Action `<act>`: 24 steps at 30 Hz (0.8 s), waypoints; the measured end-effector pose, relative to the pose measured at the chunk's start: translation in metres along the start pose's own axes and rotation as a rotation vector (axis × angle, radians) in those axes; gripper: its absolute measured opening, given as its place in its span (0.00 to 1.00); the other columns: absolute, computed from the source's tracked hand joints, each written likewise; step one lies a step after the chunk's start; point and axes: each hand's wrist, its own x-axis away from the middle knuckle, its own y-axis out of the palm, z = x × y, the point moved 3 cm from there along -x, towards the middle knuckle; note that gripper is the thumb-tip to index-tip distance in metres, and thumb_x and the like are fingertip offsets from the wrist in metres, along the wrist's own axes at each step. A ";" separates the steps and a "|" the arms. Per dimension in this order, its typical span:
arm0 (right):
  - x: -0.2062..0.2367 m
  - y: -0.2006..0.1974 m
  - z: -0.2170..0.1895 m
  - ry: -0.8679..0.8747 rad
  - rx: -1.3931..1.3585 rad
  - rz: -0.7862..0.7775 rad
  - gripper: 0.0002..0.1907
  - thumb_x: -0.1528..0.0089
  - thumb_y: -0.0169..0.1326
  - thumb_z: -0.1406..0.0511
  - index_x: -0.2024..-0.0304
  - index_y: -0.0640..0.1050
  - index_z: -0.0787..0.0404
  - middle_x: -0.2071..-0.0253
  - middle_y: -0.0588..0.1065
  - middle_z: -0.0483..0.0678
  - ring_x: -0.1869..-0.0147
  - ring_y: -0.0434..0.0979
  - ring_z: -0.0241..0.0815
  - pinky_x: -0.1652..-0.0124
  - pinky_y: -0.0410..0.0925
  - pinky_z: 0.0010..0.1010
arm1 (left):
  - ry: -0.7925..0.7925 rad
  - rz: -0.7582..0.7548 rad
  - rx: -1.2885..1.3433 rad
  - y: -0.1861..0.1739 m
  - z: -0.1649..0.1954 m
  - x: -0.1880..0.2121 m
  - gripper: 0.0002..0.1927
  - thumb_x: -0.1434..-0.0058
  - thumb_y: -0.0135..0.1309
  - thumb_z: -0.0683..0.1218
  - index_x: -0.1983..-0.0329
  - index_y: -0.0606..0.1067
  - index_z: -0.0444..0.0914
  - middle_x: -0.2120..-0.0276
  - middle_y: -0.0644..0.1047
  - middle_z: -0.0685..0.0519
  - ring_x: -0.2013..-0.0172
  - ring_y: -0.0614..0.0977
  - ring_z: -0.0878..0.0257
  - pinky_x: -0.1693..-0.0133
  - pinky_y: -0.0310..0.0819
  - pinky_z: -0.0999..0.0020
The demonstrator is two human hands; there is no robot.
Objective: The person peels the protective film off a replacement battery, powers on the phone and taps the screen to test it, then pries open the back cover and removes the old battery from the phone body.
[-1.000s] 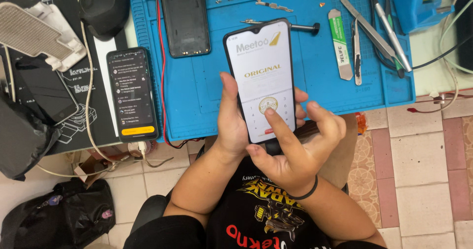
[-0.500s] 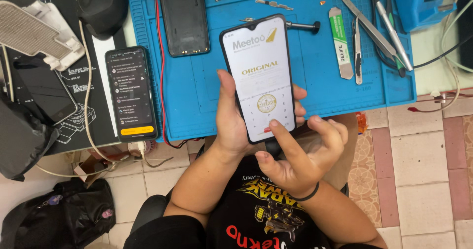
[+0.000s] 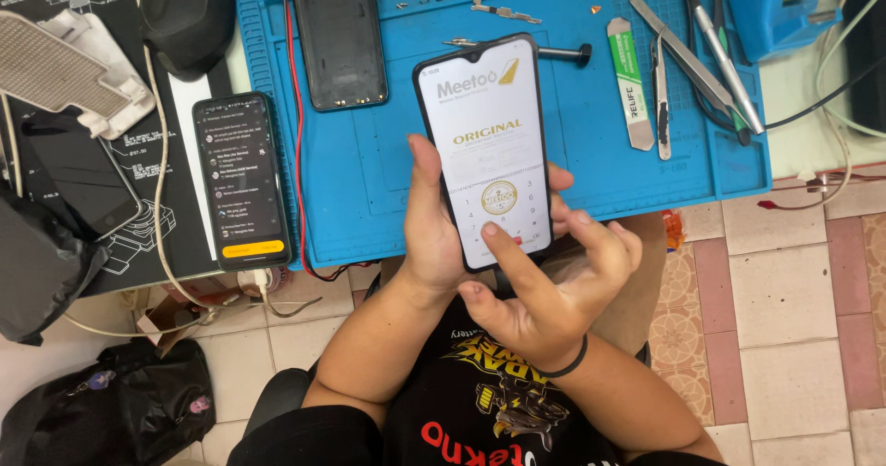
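My left hand (image 3: 434,231) grips a black smartphone (image 3: 484,138) upright over the near edge of a blue work mat (image 3: 369,180). The phone's screen carries a white protective film with gold print. My right hand (image 3: 544,291) is below the phone, its index fingertip touching the lower part of the screen, the other fingers spread apart.
A second phone (image 3: 240,180) with a lit dark screen lies left of the mat, cabled. A black phone back cover (image 3: 340,37) lies on the mat's far side. Tweezers (image 3: 683,55), a green pry tool (image 3: 629,83) and a screwdriver (image 3: 554,53) lie to the right. A black bag (image 3: 101,411) sits on the tiled floor.
My right index finger has slid down from the round gold sticker to the bottom of the screen. The phone has shifted slightly up and to the left in my left hand.
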 end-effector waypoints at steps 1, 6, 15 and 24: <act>0.000 0.000 0.001 0.000 0.025 -0.007 0.23 0.37 0.58 0.43 0.52 0.86 0.49 0.35 0.56 0.55 0.34 0.54 0.57 0.36 0.57 0.50 | -0.009 0.018 -0.007 -0.001 0.001 0.000 0.53 0.30 0.25 0.79 0.29 0.63 0.29 0.49 0.76 0.34 0.53 0.82 0.46 0.50 0.80 0.52; 0.002 -0.001 0.007 0.048 -0.009 0.032 0.24 0.35 0.58 0.44 0.51 0.85 0.52 0.34 0.54 0.54 0.32 0.55 0.56 0.36 0.58 0.47 | -0.037 0.029 0.044 -0.004 0.000 0.000 0.55 0.32 0.24 0.80 0.29 0.63 0.28 0.48 0.75 0.34 0.53 0.82 0.46 0.50 0.81 0.50; 0.002 0.001 0.000 -0.032 0.022 -0.030 0.25 0.39 0.57 0.42 0.55 0.86 0.51 0.39 0.57 0.54 0.37 0.55 0.56 0.37 0.55 0.51 | 0.006 -0.011 0.099 -0.004 -0.001 -0.001 0.52 0.27 0.25 0.78 0.30 0.63 0.27 0.48 0.76 0.33 0.54 0.82 0.47 0.51 0.80 0.53; 0.011 -0.001 0.015 0.025 -0.030 0.044 0.27 0.37 0.57 0.42 0.53 0.86 0.54 0.36 0.54 0.53 0.34 0.56 0.54 0.39 0.60 0.41 | 0.008 -0.016 0.077 -0.006 0.003 0.000 0.53 0.30 0.24 0.79 0.31 0.64 0.27 0.48 0.76 0.32 0.55 0.82 0.47 0.52 0.81 0.53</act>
